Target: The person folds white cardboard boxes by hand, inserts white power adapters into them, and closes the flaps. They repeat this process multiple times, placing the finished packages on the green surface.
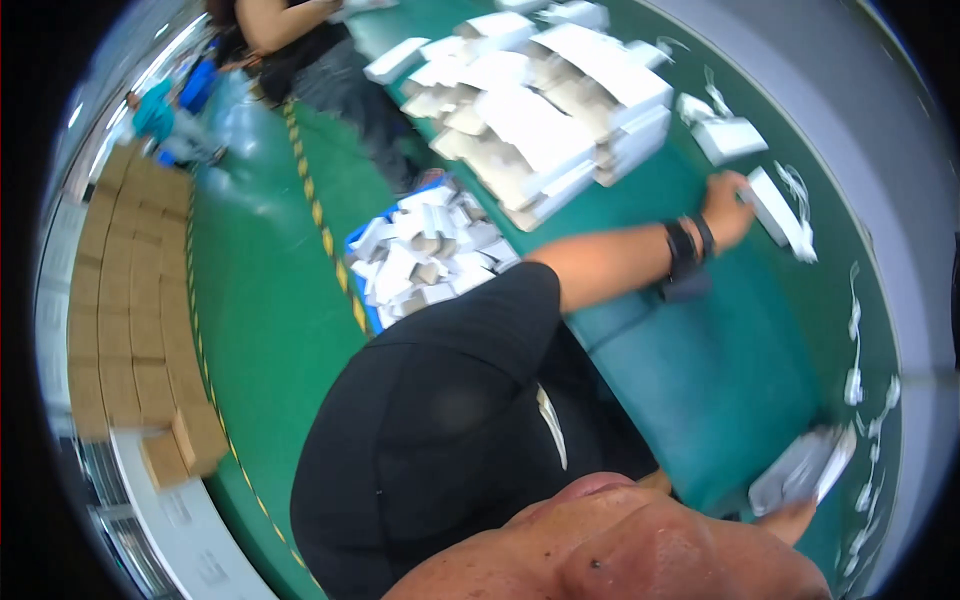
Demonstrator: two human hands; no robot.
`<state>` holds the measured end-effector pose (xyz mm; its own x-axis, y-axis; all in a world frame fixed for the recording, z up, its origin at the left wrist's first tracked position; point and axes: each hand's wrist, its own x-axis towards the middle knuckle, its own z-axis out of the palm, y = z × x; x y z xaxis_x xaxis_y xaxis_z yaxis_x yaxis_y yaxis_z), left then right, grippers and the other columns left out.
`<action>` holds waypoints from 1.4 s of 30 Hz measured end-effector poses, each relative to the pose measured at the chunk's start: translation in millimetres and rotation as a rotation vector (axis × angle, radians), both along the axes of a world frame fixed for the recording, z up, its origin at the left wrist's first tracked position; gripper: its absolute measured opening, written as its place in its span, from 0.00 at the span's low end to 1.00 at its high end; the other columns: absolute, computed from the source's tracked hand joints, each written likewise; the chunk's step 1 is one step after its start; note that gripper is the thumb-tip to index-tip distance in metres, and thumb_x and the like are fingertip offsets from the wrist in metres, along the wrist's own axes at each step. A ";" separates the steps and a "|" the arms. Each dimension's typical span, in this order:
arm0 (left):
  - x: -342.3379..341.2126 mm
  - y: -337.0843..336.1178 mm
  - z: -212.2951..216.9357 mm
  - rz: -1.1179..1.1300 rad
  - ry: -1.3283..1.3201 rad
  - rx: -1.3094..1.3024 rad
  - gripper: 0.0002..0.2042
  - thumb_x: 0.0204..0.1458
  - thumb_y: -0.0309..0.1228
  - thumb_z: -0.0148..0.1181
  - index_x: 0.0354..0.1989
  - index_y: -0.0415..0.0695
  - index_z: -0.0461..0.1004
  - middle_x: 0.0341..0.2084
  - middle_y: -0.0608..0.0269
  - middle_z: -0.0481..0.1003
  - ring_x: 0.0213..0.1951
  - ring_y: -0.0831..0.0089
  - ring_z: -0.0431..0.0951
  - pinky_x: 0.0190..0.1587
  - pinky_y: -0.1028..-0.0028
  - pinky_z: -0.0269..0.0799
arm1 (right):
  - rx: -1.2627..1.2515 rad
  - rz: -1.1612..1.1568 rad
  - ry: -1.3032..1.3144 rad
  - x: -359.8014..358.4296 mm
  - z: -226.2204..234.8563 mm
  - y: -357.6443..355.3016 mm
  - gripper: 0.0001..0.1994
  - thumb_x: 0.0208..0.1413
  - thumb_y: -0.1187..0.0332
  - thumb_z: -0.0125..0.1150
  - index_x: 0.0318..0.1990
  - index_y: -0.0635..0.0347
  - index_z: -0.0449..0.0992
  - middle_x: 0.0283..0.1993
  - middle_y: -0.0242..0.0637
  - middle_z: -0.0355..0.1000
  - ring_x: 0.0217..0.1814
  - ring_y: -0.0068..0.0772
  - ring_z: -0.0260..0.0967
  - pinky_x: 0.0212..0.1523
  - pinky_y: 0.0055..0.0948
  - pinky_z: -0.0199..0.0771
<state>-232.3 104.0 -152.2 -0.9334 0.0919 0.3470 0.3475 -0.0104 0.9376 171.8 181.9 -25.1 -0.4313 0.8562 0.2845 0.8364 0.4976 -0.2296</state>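
My left arm reaches across the green table, and my left hand is closed at the near end of a slim white box. A white cable lies against that box's far side. Lower right, my right hand holds a grey-and-white package, blurred, perhaps wrapped in clear plastic. Most of its fingers are hidden under the package. Another white box with a cable on it lies beyond my left hand.
Stacked open white boxes cover the table's far left. A blue crate full of small white boxes stands beside the table. White cables line the right edge. A co-worker stands beyond; brown cartons are piled at left.
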 end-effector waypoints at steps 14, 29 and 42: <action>187.0 -130.7 87.7 -1.485 -0.537 0.321 0.38 0.56 0.46 0.66 0.69 0.40 0.56 0.55 0.56 0.71 0.56 0.69 0.71 0.61 0.64 0.66 | -0.141 0.647 0.698 -59.3 -19.1 -148.5 0.15 0.64 0.68 0.60 0.51 0.71 0.75 0.38 0.44 0.78 0.40 0.39 0.78 0.43 0.33 0.77; 208.0 -180.6 95.6 -1.245 -0.322 0.059 0.32 0.59 0.45 0.61 0.67 0.51 0.54 0.51 0.50 0.73 0.49 0.67 0.75 0.51 0.68 0.71 | -0.899 0.541 1.015 -28.7 -12.3 -130.7 0.19 0.62 0.66 0.63 0.54 0.70 0.72 0.44 0.40 0.73 0.49 0.28 0.70 0.49 0.28 0.70; 192.3 -176.7 80.6 -1.403 -0.300 -0.150 0.23 0.64 0.42 0.54 0.63 0.50 0.58 0.50 0.56 0.70 0.49 0.71 0.74 0.48 0.70 0.72 | -0.781 0.532 0.890 -30.9 -60.6 -129.4 0.18 0.66 0.58 0.55 0.43 0.69 0.79 0.53 0.48 0.73 0.53 0.36 0.70 0.57 0.34 0.67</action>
